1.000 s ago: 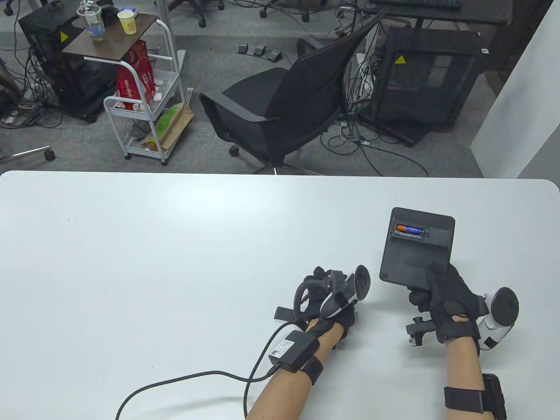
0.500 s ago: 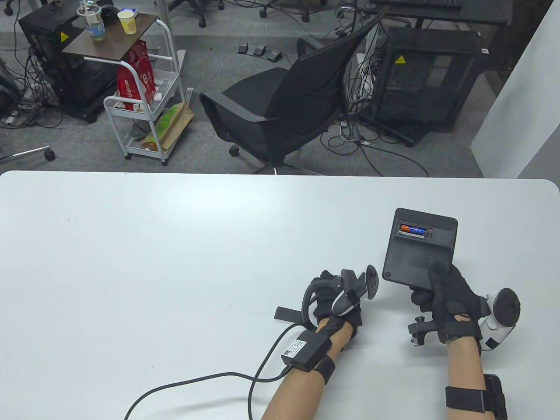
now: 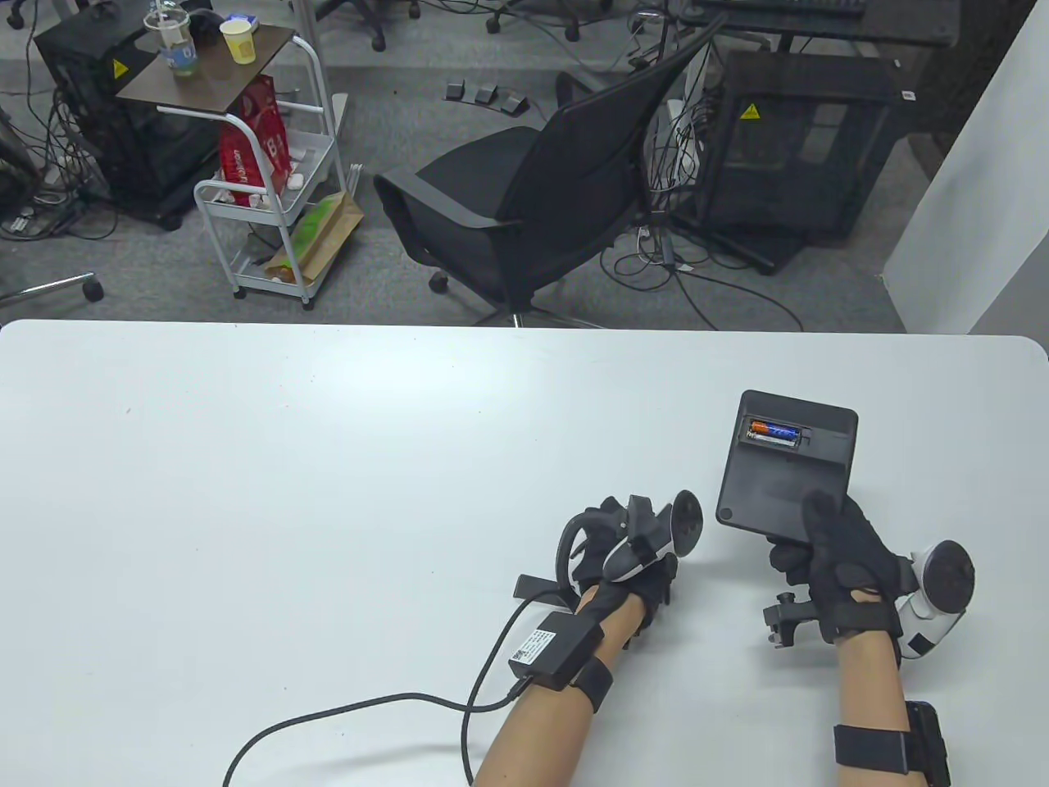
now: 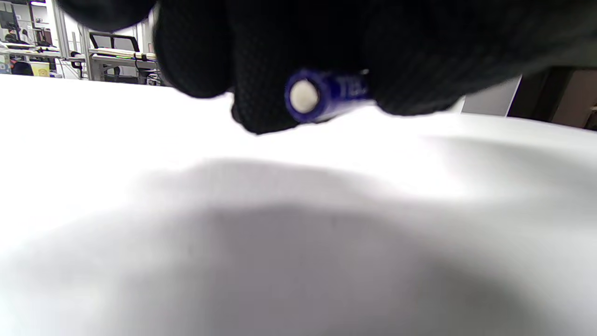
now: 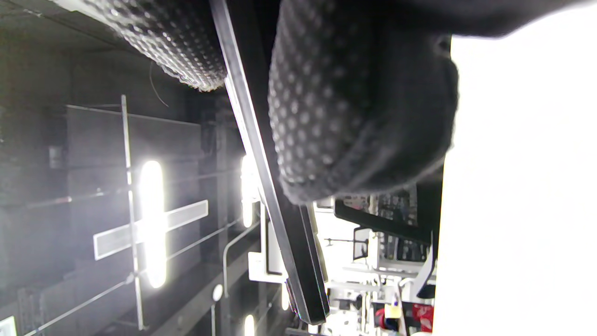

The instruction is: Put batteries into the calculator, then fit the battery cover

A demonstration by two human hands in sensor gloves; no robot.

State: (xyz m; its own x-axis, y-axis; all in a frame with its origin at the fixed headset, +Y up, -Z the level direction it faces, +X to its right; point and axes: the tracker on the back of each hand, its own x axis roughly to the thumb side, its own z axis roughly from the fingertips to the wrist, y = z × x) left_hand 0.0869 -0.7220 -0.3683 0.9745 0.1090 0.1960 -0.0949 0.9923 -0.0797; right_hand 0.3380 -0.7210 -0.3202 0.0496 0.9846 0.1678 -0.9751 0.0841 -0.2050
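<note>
My right hand (image 3: 828, 545) grips the near edge of the black calculator (image 3: 783, 471) and holds it back side up, tilted above the table. Its open battery bay holds one orange and blue battery (image 3: 773, 431). In the right wrist view the calculator's edge (image 5: 275, 205) runs between my fingers (image 5: 354, 102). My left hand (image 3: 623, 553) rests low on the table to the calculator's left. In the left wrist view its fingers (image 4: 261, 70) pinch a blue battery (image 4: 322, 95) just above the table. The black battery cover (image 3: 537, 589) lies flat on the table beside my left wrist.
The white table (image 3: 328, 492) stretches to the left and far side. A black cable (image 3: 361, 713) runs from my left forearm's sensor box across the near table. A black office chair (image 3: 557, 188) stands beyond the far edge.
My left hand has shifted slightly back and forth near the cover and turned a little. The right hand and calculator have hardly moved.
</note>
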